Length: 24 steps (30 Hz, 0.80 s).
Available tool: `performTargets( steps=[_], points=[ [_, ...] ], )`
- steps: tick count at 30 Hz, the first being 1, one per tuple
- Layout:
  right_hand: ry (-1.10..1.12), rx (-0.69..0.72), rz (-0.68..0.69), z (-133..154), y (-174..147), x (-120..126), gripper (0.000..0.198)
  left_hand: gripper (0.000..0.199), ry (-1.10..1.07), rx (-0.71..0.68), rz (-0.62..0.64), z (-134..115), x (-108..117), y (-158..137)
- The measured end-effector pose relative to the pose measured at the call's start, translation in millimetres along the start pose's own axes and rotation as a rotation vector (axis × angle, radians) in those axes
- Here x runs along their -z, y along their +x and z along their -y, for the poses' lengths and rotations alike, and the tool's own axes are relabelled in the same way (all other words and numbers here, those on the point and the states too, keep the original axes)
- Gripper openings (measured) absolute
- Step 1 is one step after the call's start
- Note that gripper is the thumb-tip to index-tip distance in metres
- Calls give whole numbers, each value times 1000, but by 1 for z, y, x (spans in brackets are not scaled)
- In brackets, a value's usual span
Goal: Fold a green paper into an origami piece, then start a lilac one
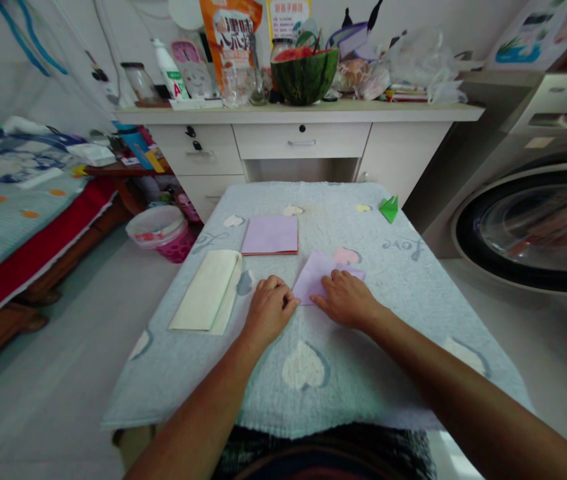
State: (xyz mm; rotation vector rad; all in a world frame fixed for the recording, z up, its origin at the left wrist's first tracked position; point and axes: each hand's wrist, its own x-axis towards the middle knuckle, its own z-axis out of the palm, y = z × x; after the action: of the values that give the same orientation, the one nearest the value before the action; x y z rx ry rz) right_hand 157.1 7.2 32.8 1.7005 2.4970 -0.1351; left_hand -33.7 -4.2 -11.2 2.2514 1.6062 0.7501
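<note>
A piece of purple origami paper (309, 273), partly folded, lies on the cloth-covered table in front of me. My left hand (270, 305) has its fingers curled, with thumb and forefinger together at the paper's lower left corner. Bent fingers of my right hand (346, 297) press the paper from above, the thumb a little apart, hiding its right part. Beyond my hands sits a square stack of origami paper (270, 235), purple on top with a red edge below. Left of my left hand is a folded cream sheet (204, 291). A small green folded paper piece (389, 209) rests at the far right corner.
The table wears a pale blue cloth (363, 387) with heart patterns. Behind it stands a white cabinet (303, 140) bearing a cut watermelon (304, 77), jars and bags. A washing machine (528, 153) is at right; a pink bin (161, 230) and a bed (23, 220) are at left.
</note>
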Motion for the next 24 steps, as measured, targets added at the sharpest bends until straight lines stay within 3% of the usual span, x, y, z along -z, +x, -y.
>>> performTargets(
  steps=[8,24],
  points=[
    [-14,-70,6,9,2,-1,60,11,-9,-10,4,1,0,0],
    [-82,-71,-61,13,3,2,47,3,-105,-11,77,7,13,0]
  ],
)
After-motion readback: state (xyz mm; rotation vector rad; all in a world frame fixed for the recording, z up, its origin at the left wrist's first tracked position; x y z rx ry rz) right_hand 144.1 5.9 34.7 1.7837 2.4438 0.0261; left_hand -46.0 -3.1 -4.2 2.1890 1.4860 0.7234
